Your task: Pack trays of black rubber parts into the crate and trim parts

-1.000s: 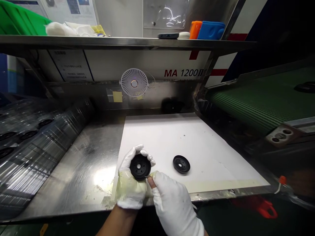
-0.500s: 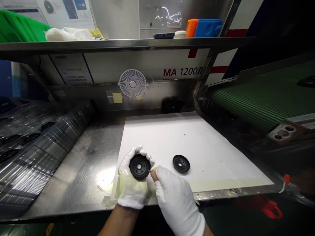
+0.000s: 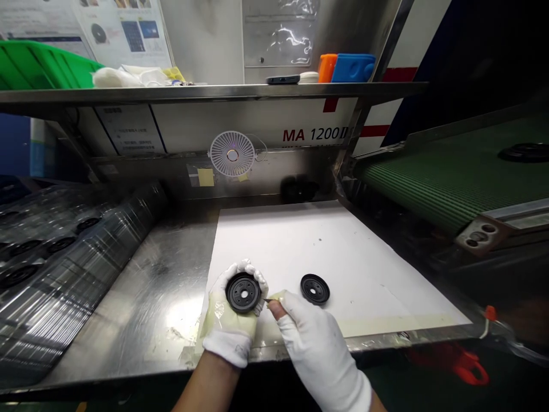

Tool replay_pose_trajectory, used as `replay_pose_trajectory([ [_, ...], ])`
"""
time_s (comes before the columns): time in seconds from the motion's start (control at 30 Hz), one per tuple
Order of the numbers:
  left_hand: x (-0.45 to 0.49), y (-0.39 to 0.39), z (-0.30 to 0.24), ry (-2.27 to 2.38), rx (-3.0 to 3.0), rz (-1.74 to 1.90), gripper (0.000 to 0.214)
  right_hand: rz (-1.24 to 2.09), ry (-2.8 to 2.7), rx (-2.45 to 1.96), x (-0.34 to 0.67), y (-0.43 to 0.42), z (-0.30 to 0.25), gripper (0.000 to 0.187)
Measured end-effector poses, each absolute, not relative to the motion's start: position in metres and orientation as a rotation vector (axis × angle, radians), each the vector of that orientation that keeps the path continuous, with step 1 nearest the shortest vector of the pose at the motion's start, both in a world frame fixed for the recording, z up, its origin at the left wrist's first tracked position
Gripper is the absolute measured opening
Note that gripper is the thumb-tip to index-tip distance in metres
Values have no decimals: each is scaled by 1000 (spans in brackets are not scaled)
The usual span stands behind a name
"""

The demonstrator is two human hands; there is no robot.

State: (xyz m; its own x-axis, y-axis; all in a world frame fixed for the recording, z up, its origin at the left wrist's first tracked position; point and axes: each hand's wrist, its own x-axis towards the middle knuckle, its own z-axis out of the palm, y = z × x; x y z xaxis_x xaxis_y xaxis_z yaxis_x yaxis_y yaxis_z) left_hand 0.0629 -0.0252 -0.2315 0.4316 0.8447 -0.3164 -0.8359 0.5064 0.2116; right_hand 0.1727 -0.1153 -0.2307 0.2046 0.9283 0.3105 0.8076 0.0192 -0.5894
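My left hand [image 3: 231, 320], in a white glove with yellowish tape on the palm, has its fingers curled round a black plastic wheel [image 3: 235, 293] with a pale centre hole. To its right, my right hand [image 3: 311, 337], also in a white glove with the thumb tip bare, pinches a small thin blade [image 3: 268, 300]. Its tip points at the wheel's right edge; whether they touch I cannot tell. The blade's handle is hidden in my fist. A second black wheel [image 3: 315, 289] lies on the white sheet [image 3: 283, 240] just beyond my right hand.
Stacked clear plastic trays [image 3: 98, 252] with black wheels stand at left. A green conveyor belt [image 3: 429, 177] at right carries a black part [image 3: 525, 153]. A small white fan [image 3: 232, 154] is mounted at the back. The shelf [image 3: 240, 93] above holds a green bin [image 3: 43, 66].
My right hand has drawn slightly away to the right from the held wheel, and the blade tip with it. The wheel has turned slightly in my left hand. The camera view has tilted up.
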Motion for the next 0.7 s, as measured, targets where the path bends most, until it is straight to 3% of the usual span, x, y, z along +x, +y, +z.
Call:
replay_pose_trajectory([
  [0.2,61,-27,-230,385,31,1068,7,-17,-1681,-1813,154,-113,-236,29],
  [0.4,58,-28,-230,450,143,1077,5,244,-1708,-1833,151,-119,-233,35],
  [0.6,6,22,-231,896,1130,1202,20,215,-1464,-2106,228,-116,-226,28],
  [0.7,-37,75,-250,1159,1966,1086,22,156,-1442,-2264,260,-108,-231,19],
])
